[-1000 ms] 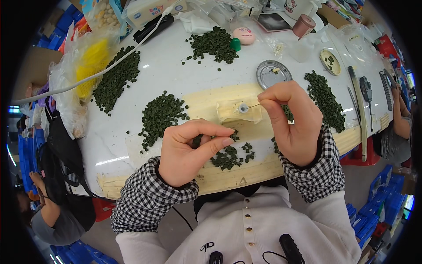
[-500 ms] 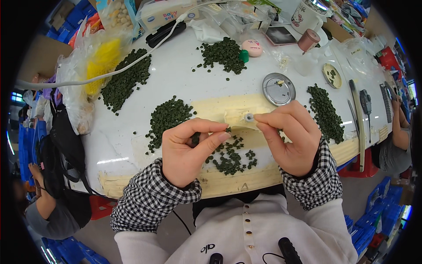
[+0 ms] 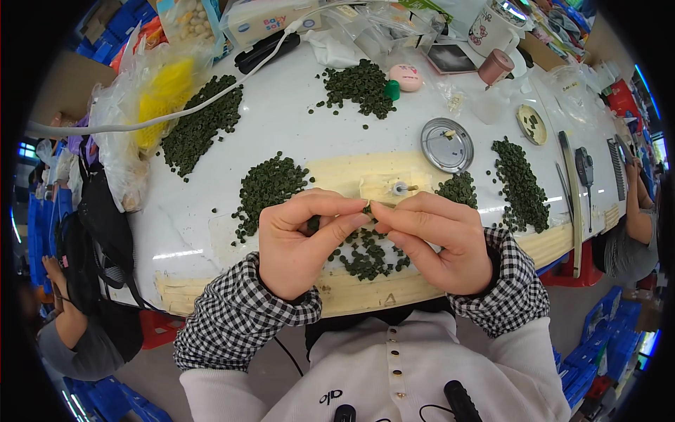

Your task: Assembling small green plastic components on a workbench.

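Observation:
My left hand (image 3: 299, 243) pinches a small dark green piece (image 3: 367, 209) between thumb and forefinger. Against that same piece rest the closed fingertips of my right hand (image 3: 443, 239), which hide most of it; whether they hold anything else I cannot see. Just beyond the hands, a small whitish nozzle-like tube (image 3: 400, 189) with a brownish tip lies on a taped pad (image 3: 376, 186). Loose green pieces (image 3: 369, 260) are scattered below my fingers. A larger heap (image 3: 271, 190) sits left of my left hand, and a small heap (image 3: 457, 188) shows beyond my right hand.
Further heaps of green pieces (image 3: 358, 88) stand about the white table (image 3: 281, 119). A round metal lid (image 3: 448, 158) and a shallow dish (image 3: 531, 125) are at the right, near tweezers and a long metal strip (image 3: 571, 211). A white cable (image 3: 162, 123) crosses the far left. People sit at both sides.
My right hand has moved left and nearer, from the tube to the piece in my left hand. The tube's brownish tip and a small heap have come into sight. My left hand has stayed put.

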The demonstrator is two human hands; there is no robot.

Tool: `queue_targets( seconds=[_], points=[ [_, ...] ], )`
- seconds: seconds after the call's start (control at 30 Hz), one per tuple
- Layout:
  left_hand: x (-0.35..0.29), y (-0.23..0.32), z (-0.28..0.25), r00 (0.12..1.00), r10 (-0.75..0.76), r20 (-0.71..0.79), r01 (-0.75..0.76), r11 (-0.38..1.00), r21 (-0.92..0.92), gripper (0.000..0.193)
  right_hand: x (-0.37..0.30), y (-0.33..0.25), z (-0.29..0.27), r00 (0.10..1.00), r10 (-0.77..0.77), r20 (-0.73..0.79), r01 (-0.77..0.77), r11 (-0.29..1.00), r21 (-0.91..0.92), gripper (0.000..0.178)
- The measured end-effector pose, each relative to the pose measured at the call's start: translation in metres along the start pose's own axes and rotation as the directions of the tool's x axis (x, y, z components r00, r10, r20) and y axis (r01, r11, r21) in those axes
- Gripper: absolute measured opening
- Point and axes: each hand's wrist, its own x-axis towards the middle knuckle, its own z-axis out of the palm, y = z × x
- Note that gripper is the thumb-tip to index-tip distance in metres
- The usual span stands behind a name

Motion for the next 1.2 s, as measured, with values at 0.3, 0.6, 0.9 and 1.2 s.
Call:
queue_targets(
  seconds=[0.3, 0.6, 0.9, 1.2],
  points=[
    [0.001, -0.003, -0.002, 0.997, 0.072, 0.032, -0.073, 0.996, 0.053, 0.019, -0.003, -0.001, -0.002, 0.992, 0.109, 0.068, -0.117, 0.984, 0.133, 0.037],
    [0.0, 0.001, -0.001, 0.999, 0.029, 0.018, -0.029, 1.0, 0.005, 0.017, -0.001, -0.004, -0.004, 0.989, 0.129, 0.067, -0.139, 0.976, 0.166, 0.036],
    [0.0, 0.003, -0.002, 0.999, -0.022, 0.033, 0.022, 1.0, 0.002, 0.016, 0.001, -0.004, -0.006, 0.995, 0.091, 0.05, -0.095, 0.99, 0.103, 0.031],
    [0.01, 0.018, -0.015, 0.841, -0.398, 0.366, 0.346, 0.916, 0.202, 0.011, -0.016, -0.011, -0.047, 0.959, 0.282, -0.014, -0.279, 0.937, -0.212, 0.009]
  ],
)
